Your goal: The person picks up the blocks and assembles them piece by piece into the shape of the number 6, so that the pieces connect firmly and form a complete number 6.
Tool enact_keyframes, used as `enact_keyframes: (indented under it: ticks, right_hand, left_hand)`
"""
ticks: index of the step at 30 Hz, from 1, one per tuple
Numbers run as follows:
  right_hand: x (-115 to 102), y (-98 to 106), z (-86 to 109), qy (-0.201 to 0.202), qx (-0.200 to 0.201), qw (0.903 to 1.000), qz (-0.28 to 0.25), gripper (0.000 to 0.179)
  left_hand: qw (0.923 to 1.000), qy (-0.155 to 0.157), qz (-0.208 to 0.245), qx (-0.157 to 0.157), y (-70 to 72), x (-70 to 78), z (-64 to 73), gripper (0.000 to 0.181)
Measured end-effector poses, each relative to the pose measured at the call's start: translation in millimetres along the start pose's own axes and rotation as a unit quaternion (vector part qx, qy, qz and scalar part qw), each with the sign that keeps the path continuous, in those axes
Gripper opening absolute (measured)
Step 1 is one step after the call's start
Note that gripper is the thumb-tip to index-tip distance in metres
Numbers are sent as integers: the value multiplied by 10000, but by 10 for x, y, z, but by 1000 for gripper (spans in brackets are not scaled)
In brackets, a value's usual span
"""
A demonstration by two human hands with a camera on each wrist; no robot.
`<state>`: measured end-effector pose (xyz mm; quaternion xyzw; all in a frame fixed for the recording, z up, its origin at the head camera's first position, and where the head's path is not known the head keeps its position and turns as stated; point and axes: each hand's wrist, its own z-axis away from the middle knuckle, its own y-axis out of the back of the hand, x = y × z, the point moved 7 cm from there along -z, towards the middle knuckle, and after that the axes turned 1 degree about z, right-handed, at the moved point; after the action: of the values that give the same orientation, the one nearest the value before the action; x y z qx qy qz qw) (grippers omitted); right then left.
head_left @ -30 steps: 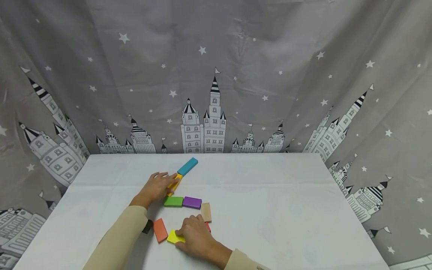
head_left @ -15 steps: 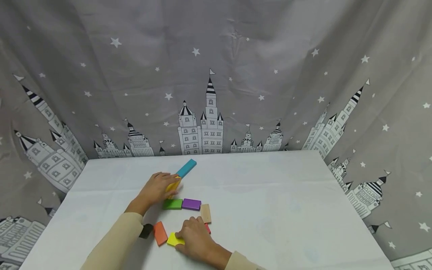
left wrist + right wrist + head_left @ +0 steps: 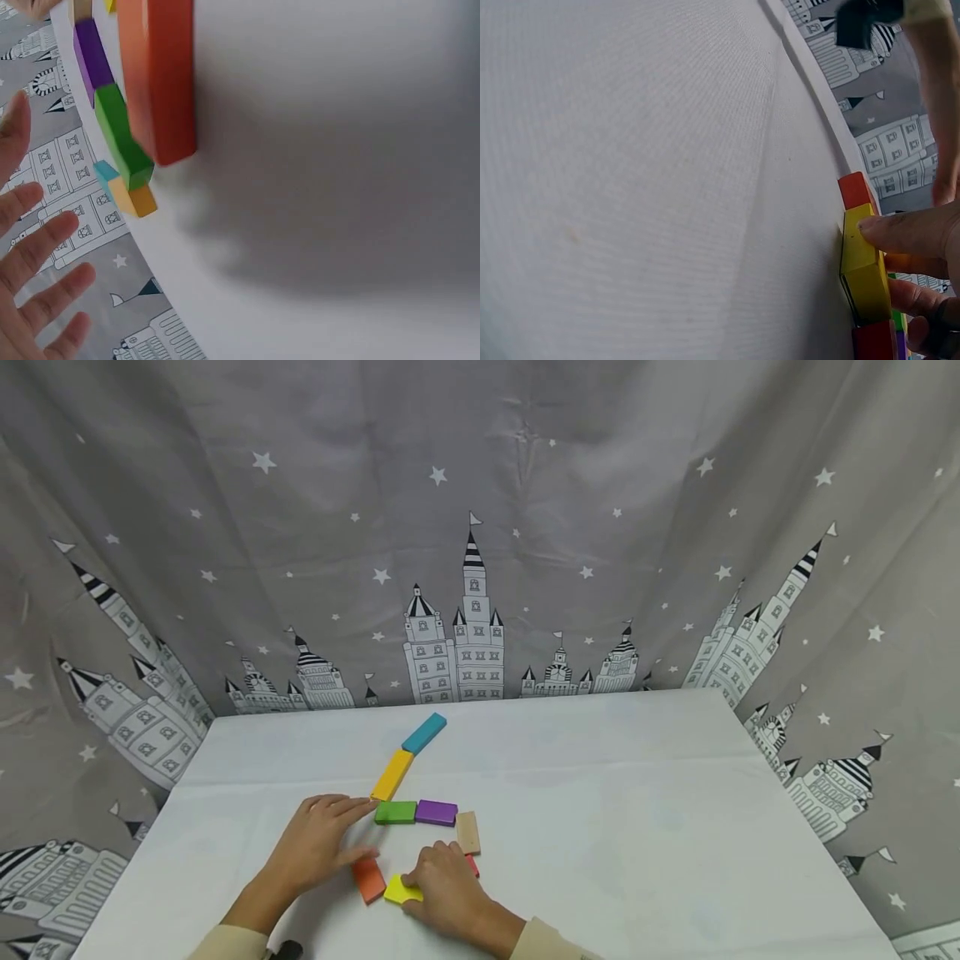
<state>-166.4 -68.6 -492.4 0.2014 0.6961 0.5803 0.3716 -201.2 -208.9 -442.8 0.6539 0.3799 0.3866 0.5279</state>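
My right hand [image 3: 450, 889] pinches a yellow block [image 3: 402, 891]; in the right wrist view the thumb presses one face of the yellow block [image 3: 865, 289], with fingers on the far side. Fingers spread, my left hand [image 3: 309, 845] is held over the table, its thumb overlapping the top of an orange block [image 3: 369, 885] and a fingertip close to a green block [image 3: 395, 812]. Purple [image 3: 437, 812], plain wood [image 3: 468, 833] and red [image 3: 472, 865] blocks continue the curved line. The red one is mostly hidden behind my right hand.
From the green block's left end, an amber block [image 3: 392, 775] and a blue block [image 3: 424, 732] run diagonally toward the back. All lie on a white-covered table [image 3: 637, 827]. A grey castle-print curtain [image 3: 585, 527] hangs behind and beside it.
My left hand has let go of the amber block and drawn back toward the near left, its fingers opening out. The right hand stays at the yellow block.
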Motion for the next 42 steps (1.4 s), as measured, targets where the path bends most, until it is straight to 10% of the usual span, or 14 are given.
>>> enact_keyframes:
  ticks: [15, 42]
  right_hand:
    - [4, 9, 18, 63, 162, 9997, -196, 31]
    - [9, 19, 8, 15, 106, 9999, -99, 30]
  left_hand:
    - [9972, 677, 229, -207, -336, 97, 452, 56]
    - [9945, 496, 98, -915, -373, 48, 355, 62]
